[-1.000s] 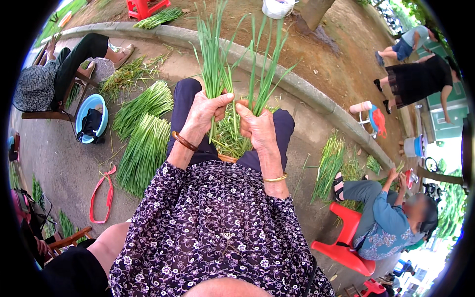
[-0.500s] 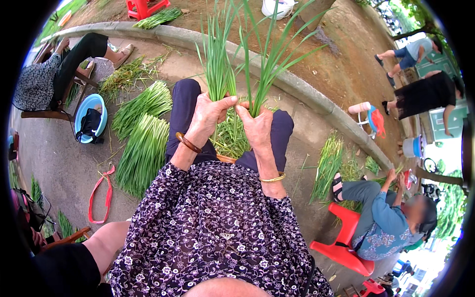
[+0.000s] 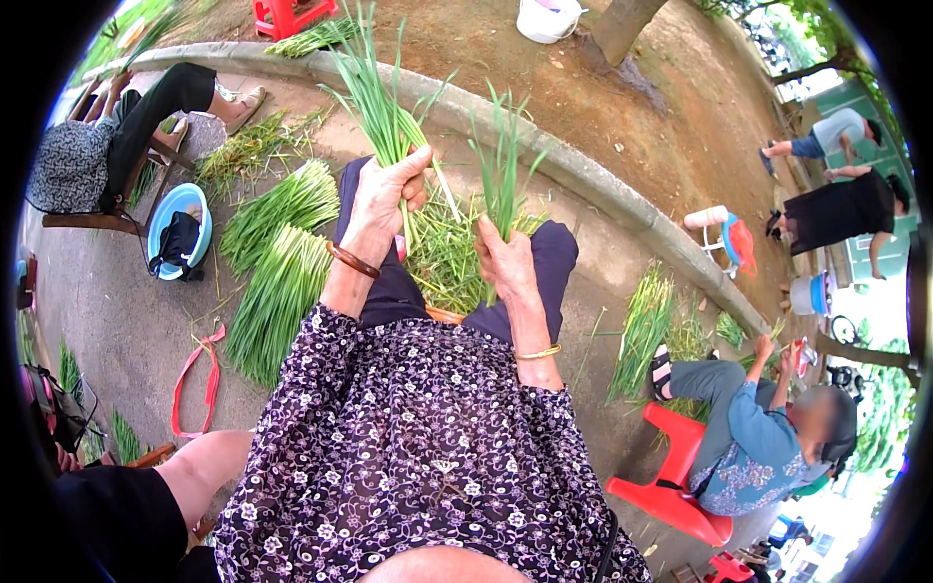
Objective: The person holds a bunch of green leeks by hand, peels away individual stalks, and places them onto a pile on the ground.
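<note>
Left hand (image 3: 387, 194): closed round a bunch, thumb laid along the front, fingers curled in; raised over the gap between the knees
Left bunch (image 3: 374, 112): long green leaves, gripped low near the pale stem ends, presumably to keep the ends together while the tips fan free toward the far left; a few stems poke out below and to the right of the fist
Right hand (image 3: 507, 262): loosely curled, thumb up, about a smaller bunch; apart from the left hand, perhaps to keep the two lots from mixing
Right bunch (image 3: 501, 185): thin and upright, tips to the far side, a short length showing below the fingers
Litter (image 3: 442, 255): loose green and yellowish strands heaped between the knees, directly beneath the hands, a place that would catch whatever drops
Basket (image 3: 445, 315): only a little orange rim showing, at the near edge of the litter; the rest hidden
Piles, two: near one (image 3: 282, 301) and far one (image 3: 280, 209), on the ground to the left, pale ends mostly aligned, likely for tidiness and easy reach
Red strap (image 3: 211, 374): looped on the ground, near left
Basin (image 3: 201, 216): blue, far left of the piles, a black bag (image 3: 178, 241) inside, probably kept off the ground there
</note>
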`<state>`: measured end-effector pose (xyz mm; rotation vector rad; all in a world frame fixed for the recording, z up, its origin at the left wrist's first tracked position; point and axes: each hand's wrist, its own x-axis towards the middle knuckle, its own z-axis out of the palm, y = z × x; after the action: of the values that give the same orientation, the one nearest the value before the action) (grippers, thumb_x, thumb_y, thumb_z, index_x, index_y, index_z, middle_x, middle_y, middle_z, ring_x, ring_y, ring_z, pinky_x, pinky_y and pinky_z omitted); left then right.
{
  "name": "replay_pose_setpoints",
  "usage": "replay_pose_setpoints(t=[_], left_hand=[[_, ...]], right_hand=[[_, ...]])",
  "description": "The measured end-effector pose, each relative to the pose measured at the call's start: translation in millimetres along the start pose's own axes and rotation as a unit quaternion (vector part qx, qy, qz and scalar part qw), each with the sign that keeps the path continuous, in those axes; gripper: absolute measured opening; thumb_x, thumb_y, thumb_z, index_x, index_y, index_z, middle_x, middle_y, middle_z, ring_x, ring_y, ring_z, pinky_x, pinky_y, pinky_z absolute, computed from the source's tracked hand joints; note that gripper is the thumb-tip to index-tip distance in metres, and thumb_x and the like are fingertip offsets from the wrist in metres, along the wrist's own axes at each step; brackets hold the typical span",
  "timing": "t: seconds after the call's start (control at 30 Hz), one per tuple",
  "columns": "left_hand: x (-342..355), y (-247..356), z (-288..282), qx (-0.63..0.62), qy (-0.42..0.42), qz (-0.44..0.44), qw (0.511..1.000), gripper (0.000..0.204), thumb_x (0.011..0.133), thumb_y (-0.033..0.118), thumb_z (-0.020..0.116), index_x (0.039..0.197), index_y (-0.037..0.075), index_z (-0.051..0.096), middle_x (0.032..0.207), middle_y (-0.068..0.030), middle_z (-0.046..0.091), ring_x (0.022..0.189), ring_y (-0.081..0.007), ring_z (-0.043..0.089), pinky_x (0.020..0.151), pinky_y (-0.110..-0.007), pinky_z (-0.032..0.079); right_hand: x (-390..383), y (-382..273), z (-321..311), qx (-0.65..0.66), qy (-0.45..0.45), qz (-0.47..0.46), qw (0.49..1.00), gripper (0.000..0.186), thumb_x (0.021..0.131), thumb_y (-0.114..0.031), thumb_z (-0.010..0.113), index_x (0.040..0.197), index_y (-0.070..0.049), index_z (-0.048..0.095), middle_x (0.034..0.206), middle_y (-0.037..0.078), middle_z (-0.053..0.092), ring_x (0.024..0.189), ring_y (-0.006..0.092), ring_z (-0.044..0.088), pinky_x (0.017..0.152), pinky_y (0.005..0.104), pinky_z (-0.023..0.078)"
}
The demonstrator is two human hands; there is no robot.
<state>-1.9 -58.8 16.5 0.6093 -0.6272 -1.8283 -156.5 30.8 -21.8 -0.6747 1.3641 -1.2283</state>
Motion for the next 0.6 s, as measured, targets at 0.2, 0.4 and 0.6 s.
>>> replay_pose_setpoints(t=[0.2, 0.4, 0.6], left_hand=[[-7.0, -6.2, 6.1, 0.034, 0.009, -0.032, 0.999, 0.009, 0.077, 0.006, 0.059, 0.079, 0.004, 0.051, 0.058, 0.0023, 0.046, 0.038, -0.0032, 0.036, 0.032, -0.017, 0.028], [-8.5, -16.2, 6.7, 0.03, -0.009, -0.053, 0.998, 0.006, 0.079, 0.005, 0.056, 0.081, 0.002, 0.051, 0.055, 0.0034, 0.043, 0.039, -0.0027, 0.034, 0.033, -0.017, 0.027], [10.8, -7.2, -8.9, -0.011, 0.014, -0.026, 1.0, 0.007, 0.08, 0.008, 0.055, 0.082, 0.003, 0.051, 0.059, 0.0027, 0.045, 0.039, -0.0033, 0.034, 0.032, -0.018, 0.028]], right_hand=[[-13.1, -39.5, 17.9, 0.135, -0.114, 0.018, 0.984, 0.02, 0.08, -0.02, 0.055, 0.087, -0.001, 0.054, 0.071, 0.007, 0.057, 0.035, 0.0022, 0.029, 0.031, 0.0165, 0.022], [-17.7, -46.0, 28.6, 0.096, -0.112, 0.012, 0.989, 0.016, 0.078, -0.015, 0.056, 0.081, 0.0, 0.053, 0.061, 0.003, 0.05, 0.036, 0.0029, 0.029, 0.032, 0.0172, 0.021], [-32.9, -28.2, 4.6, 0.081, -0.15, 0.068, 0.983, 0.016, 0.08, -0.016, 0.054, 0.078, 0.0, 0.054, 0.055, -0.001, 0.045, 0.036, 0.0021, 0.029, 0.032, 0.0178, 0.02]])
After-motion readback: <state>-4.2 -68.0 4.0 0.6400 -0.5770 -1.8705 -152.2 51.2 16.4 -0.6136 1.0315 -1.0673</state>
